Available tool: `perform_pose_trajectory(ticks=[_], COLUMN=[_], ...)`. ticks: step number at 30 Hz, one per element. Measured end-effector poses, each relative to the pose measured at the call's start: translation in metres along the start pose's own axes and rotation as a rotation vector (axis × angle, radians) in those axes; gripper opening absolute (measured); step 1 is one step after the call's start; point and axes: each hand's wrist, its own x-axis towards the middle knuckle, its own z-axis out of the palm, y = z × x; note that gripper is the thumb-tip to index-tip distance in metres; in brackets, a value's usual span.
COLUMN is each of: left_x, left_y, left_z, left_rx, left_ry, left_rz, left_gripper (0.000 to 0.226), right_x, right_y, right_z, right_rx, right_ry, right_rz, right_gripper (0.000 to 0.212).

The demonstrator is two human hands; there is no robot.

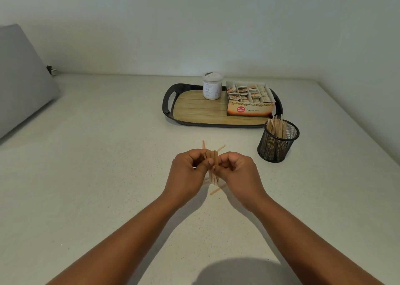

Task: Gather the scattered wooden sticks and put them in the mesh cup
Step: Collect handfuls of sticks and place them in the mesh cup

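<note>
A bundle of thin wooden sticks [213, 165] stands roughly upright between my two hands at the middle of the table. My left hand [188, 172] pinches it from the left and my right hand [236, 172] pinches it from the right. A few sticks poke out at angles, one slanting out below [217, 190]. The black mesh cup [278, 141] stands to the right of my hands, upright, with several sticks [276, 126] leaning inside it.
Behind the cup lies a black-rimmed tray [168, 103] with a wood-pattern base. On it stand a white jar [212, 86] and an open box of tea bags [249, 100]. A grey cushion [19, 79] sits at the far left. A wall backs the table.
</note>
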Motion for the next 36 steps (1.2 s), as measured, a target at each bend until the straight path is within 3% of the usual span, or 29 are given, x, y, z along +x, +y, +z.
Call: perform_pose_trajectory(ticks=[11, 21, 24, 30, 36], left_x=[0.008, 0.08, 0.105, 0.137, 0.146], left_y=[-0.008, 0.055, 0.067, 0.068, 0.052], left_z=[-0.003, 0.031, 0.061, 0.11, 0.133], left_rx=[-0.039, -0.17, -0.178, -0.132, 0.046], left_ry=[0.049, -0.012, -0.043, -0.086, -0.182], left_rz=[-0.026, 0.197, 0.224, 0.218, 0.167], left_gripper=[0.016, 0.015, 0.011, 0.017, 0.021], right_x=[0.005, 0.045, 0.055, 0.072, 0.075], right_y=[-0.001, -0.041, -0.044, -0.027, -0.003], right_z=[-0.011, -0.102, -0.127, -0.142, -0.142], right_rx=[0.019, -0.155, -0.207, -0.325, -0.446], right_ry=[0.022, 0.434, 0.541, 0.645, 0.575], right_rz=[-0.01, -0.242, -0.273, -0.18, 0.021], right_gripper=[0.011, 0.012, 0.023, 0.014, 0.008])
